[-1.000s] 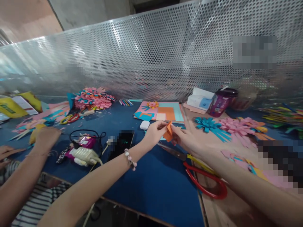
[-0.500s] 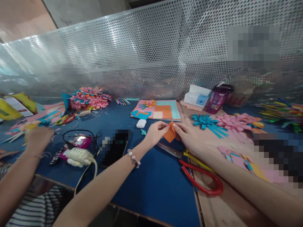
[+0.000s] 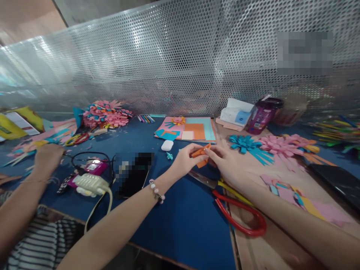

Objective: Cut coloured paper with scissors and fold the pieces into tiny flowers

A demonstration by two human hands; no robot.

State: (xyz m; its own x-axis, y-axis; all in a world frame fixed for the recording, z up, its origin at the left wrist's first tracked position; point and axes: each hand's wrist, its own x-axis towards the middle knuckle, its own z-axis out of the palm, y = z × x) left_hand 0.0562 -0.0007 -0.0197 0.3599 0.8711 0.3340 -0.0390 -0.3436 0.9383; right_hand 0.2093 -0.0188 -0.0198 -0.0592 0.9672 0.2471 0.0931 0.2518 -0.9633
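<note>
Between my two hands is a small piece of orange paper [image 3: 201, 162], partly folded, raised above the blue table. My left hand [image 3: 185, 159] pinches its left side between thumb and fingers. On the other side, my right hand [image 3: 222, 159] grips the upper right edge, thumb against the fold. Fingers cover part of the paper. Under and beside my right forearm lie large red-handled scissors [image 3: 242, 213] and a yellow-handled tool [image 3: 234, 192]. A white earbud case [image 3: 167, 145] and a tiny blue folded paper piece [image 3: 169, 155] rest left of my hands.
Coloured paper sheets [image 3: 209, 127] lie ahead, before a perforated metal screen [image 3: 168, 67]. A phone [image 3: 137, 174] and a power strip [image 3: 91, 183] are on the left, near a co-worker's hand [image 3: 49, 157]. Blue [image 3: 244, 143] and pink paper flowers [image 3: 277, 146] and a purple cup [image 3: 261, 116] stand right.
The orange paper was a flat diamond hanging between my fingers; now its upper part is folded over and tilted. My fingers have shifted along its top edge. Both hands keep hold.
</note>
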